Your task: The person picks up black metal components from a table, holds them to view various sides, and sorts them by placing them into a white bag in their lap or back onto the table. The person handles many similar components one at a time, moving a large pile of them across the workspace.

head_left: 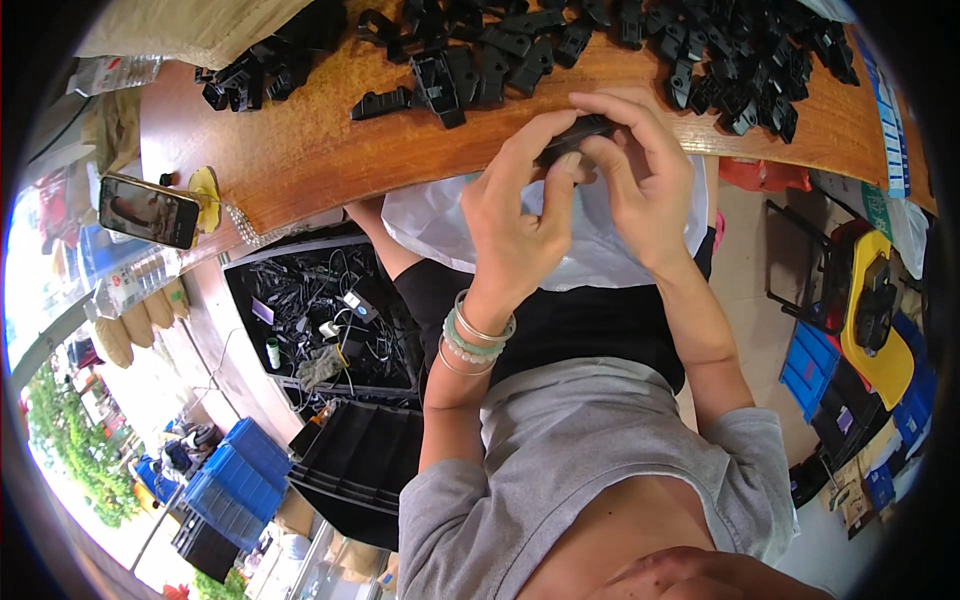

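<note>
Between both hands, just over the table's near edge, is a small black plastic part [577,138], tilted and partly covered by fingers. My left hand [520,205], with bracelets on its wrist, pinches the part's left end between thumb and fingers. From the other side, my right hand [645,185] grips it with thumb and curled fingers. Beyond the hands, loose black plastic parts [490,75] lie in a heap on the wooden table [300,150]. A white plastic bag [430,225] spreads over my lap beneath the hands.
More black parts [740,70] are piled at the far right. A phone [148,210] stands on a holder at the table's left edge. Below left sits a black crate [400,350] full of cables and small parts. A yellow-and-black chair [880,320] is at the right.
</note>
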Demonstrator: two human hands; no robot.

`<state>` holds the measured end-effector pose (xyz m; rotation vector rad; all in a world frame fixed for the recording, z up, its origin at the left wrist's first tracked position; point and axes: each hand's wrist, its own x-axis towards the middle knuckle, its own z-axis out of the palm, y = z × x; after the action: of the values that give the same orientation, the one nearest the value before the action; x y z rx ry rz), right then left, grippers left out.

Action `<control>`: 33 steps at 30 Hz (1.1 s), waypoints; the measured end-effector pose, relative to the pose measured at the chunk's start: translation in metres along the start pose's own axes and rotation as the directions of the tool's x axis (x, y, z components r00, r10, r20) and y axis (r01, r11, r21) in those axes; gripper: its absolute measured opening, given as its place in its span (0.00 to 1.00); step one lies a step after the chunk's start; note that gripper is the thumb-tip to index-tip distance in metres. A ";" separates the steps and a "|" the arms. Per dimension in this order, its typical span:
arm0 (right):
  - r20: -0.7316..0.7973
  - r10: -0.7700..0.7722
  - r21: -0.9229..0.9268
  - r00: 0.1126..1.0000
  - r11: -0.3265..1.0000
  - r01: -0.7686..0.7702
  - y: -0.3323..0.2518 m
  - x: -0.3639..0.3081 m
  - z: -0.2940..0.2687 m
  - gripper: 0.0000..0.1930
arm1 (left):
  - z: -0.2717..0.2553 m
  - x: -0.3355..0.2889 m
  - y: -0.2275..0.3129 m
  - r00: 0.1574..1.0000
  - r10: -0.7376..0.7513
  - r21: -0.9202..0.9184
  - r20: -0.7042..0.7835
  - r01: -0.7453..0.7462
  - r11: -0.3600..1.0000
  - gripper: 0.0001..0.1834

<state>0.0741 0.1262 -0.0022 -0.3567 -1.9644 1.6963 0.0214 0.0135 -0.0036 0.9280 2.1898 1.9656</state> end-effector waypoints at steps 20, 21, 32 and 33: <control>0.430 -0.417 -0.708 0.801 0.394 0.586 0.007 0.069 -0.016 0.15 | -0.043 0.049 -0.021 0.954 0.160 0.652 -0.252 0.045 0.757 0.05; 0.430 -0.416 -0.710 0.802 0.393 0.584 0.010 0.068 -0.019 0.15 | -0.048 0.052 -0.025 0.912 0.377 0.735 -0.162 -0.144 0.663 0.07; 0.206 -0.344 -0.012 0.916 0.935 0.354 -0.010 0.039 -0.021 0.08 | -0.031 0.027 0.021 0.903 -0.377 -0.050 0.205 0.394 0.918 0.14; 0.205 -0.347 -0.033 0.915 0.932 0.361 -0.008 0.038 -0.020 0.08 | -0.031 0.026 0.020 0.904 -0.376 -0.049 0.203 0.393 0.918 0.14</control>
<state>0.0542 0.1612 0.0150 0.1466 -2.0806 1.4746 -0.0055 -0.0017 0.0301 0.5831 1.9767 1.6973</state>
